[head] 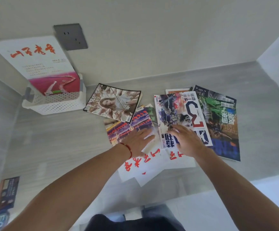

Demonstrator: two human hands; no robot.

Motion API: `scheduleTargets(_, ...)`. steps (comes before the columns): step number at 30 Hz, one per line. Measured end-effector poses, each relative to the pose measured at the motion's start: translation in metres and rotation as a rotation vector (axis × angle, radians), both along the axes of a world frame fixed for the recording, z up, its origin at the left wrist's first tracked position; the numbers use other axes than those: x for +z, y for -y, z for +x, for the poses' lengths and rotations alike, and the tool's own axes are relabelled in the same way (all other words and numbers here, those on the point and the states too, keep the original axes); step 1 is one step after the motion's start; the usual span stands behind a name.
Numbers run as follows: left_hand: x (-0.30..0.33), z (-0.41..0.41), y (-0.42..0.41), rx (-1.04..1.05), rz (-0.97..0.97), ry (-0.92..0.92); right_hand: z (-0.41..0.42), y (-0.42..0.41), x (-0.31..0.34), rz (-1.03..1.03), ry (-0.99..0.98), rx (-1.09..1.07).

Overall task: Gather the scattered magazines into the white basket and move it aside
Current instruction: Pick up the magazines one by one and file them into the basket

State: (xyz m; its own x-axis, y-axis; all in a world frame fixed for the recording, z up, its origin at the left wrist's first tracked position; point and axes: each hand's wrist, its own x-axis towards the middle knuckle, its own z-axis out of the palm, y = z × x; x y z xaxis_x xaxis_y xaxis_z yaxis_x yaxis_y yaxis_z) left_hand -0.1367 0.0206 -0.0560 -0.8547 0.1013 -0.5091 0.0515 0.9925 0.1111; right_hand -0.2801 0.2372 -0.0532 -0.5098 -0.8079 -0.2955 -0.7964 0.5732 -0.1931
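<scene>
Flat, holding nothing: left hand presses the lantern-cover magazine; right hand, fingers spread, rests on the basketball magazine, likely steadying the pile. White basket sits far left.

Bare forearms, a thin red string bracelet on the left wrist, dark clothing below.

We see the white basket, perforated, at the far left by the wall, with one white-and-pink magazine standing tilted in it. The other magazines lie overlapping on the grey surface: a sepia-toned cover, a basketball issue (big red-and-blue 3), a dark green-and-blue one, white ones with red script nearest us
</scene>
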Motion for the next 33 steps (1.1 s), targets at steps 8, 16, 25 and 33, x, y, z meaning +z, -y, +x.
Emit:
scheduleTargets(8,0.013,-0.045,-0.001,-0.177,-0.099,-0.037,0.002,-0.022,-0.001,-0.019,0.042,-0.241)
scheduleTargets(16,0.024,-0.024,0.0,-0.306,-0.071,-0.128,0.012,-0.024,-0.006,-0.15,0.054,-0.292)
scheduleTargets(25,0.076,0.003,0.058,0.131,0.557,-0.432,0.048,0.018,0.033,-0.5,0.392,-0.473)
scheduleTargets(33,0.12,0.032,0.12,0.769,1.076,-0.588,0.074,0.066,0.109,-0.898,1.282,-0.79)
